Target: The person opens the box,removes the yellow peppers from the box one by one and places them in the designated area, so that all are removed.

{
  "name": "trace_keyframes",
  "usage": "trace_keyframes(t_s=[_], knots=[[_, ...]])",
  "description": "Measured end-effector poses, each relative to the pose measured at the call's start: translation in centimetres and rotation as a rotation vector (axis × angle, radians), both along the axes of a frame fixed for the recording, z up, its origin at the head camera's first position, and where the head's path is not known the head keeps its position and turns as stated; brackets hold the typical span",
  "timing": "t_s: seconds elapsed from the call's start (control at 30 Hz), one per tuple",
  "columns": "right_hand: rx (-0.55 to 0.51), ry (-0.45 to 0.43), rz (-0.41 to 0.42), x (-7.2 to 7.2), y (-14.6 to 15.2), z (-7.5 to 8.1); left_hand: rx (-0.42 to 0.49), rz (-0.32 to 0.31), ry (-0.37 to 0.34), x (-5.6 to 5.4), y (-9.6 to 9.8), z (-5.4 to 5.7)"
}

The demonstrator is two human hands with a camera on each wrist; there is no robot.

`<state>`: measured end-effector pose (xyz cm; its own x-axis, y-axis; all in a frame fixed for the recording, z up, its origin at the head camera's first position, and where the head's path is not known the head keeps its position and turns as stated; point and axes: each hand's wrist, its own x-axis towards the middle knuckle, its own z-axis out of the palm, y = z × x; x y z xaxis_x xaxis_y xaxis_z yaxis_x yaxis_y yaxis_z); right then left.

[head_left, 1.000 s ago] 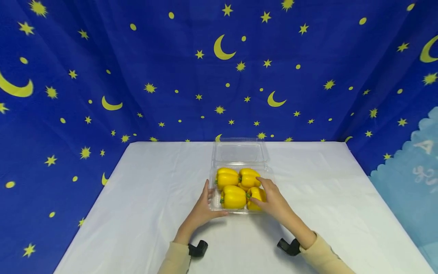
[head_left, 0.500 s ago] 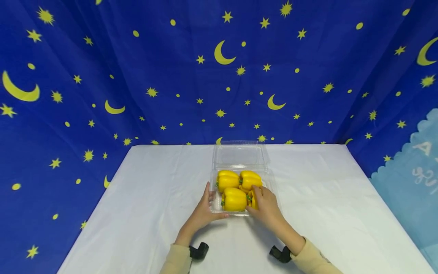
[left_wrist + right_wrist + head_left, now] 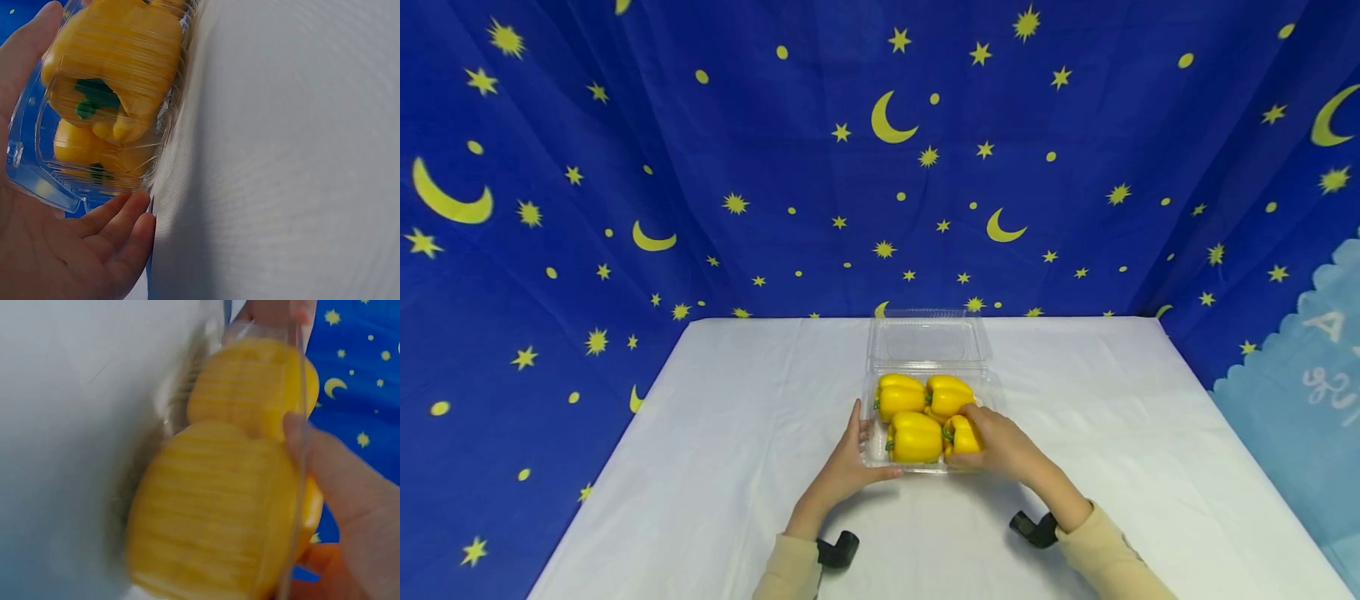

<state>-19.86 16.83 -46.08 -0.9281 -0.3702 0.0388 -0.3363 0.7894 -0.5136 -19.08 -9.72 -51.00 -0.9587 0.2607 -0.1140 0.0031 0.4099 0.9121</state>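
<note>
A clear plastic clamshell container point(image 3: 876, 450) stands with its lid point(image 3: 928, 340) folded back. Inside are yellow bell peppers with green stems: back left point(image 3: 900, 395), back right point(image 3: 950, 395), front left point(image 3: 915, 438) and front right point(image 3: 966, 435). My left hand point(image 3: 841, 467) is spread at the front left corner, thumb along the front rim, other fingers against the left wall. My right hand point(image 3: 1003, 446) holds the front right pepper, thumb at its front and index finger behind it. In the right wrist view my thumb point(image 3: 337, 469) lies beyond the container's clear wall; the fingertips are mostly hidden.
The container sits on a table with a white cloth point(image 3: 760, 417). A blue curtain with yellow moons and stars point(image 3: 820, 167) rises behind and beside it. A light blue scalloped panel point(image 3: 1300, 392) hangs at the right. Black wrist mounts point(image 3: 838, 550) are strapped to both wrists.
My right hand moved left over the front right pepper, then back right, uncovering more of it. My left hand and the container stay put; the head view tilted slightly up.
</note>
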Motion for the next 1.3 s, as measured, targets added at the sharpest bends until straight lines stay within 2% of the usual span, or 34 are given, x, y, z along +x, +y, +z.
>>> trace_keyframes(t_s=[0.17, 0.3, 0.43, 0.63, 1.0, 1.17, 1.3], knots=[[0.0, 0.028, 0.072, -0.6, 0.7, -0.5, 0.003, 0.002, -0.008, 0.0, 0.1, 0.0], [0.026, 0.054, 0.057, -0.8, 0.7, -1.0, 0.007, 0.002, -0.013, 0.1, 0.1, 0.2], [-0.003, 0.103, 0.044, -1.0, 0.7, -1.7, 0.005, 0.002, -0.014, 0.2, 0.1, 0.3], [-0.102, 0.167, 0.004, -1.0, 0.7, -2.7, -0.005, 0.006, -0.011, 0.2, 0.1, 0.2], [-0.289, 0.087, -0.078, -0.7, 1.0, -3.0, 0.004, 0.008, -0.021, 0.1, 0.2, 0.0], [-0.334, 0.159, -0.058, -0.7, 1.1, -3.0, -0.001, 0.008, -0.022, 0.0, 0.3, -0.2], [-0.418, 0.184, -0.041, -0.8, 1.3, -3.1, 0.002, 0.007, -0.018, -0.1, 0.2, -0.2]])
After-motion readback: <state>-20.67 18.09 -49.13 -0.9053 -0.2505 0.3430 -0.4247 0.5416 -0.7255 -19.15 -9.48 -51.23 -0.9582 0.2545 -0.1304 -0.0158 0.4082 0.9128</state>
